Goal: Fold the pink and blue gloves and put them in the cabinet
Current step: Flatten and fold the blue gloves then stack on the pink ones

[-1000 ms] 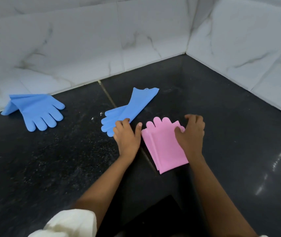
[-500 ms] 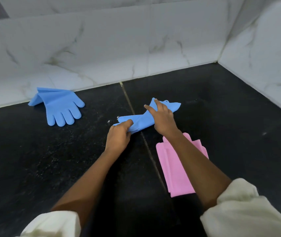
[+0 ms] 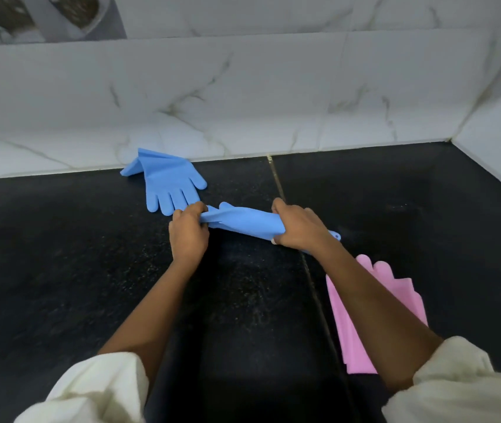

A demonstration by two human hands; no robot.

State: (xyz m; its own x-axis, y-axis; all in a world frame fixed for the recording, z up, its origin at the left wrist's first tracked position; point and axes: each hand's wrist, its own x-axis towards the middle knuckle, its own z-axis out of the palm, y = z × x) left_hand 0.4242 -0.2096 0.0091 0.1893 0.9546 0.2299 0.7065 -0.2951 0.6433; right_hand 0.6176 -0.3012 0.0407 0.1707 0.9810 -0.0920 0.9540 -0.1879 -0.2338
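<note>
No container shows in this view; everything lies on the black counter [image 3: 75, 270], which meets the marble wall [image 3: 243, 96] at the back and at the right; my left hand [image 3: 188, 232] is closed on the finger end of a blue glove [image 3: 243, 221], my right hand [image 3: 299, 228] is clenched around its cuff end, and the glove runs bunched between the two, sloping down to the right, its cuff tip poking out just past my right wrist; the other blue glove [image 3: 170, 184] lies flat with its cuff folded against the back wall, its fingertips just beside my left hand, and I cannot tell whether they touch; the pink gloves [image 3: 352, 337] lie folded flat under my right forearm, to the right of the counter's seam [image 3: 288, 206], partly hidden by that arm; to the left of my left arm the counter is wide and bare, and there is open dark surface to the right as far as the side wall; my cream sleeves [image 3: 96, 389] fill the bottom corners
</note>
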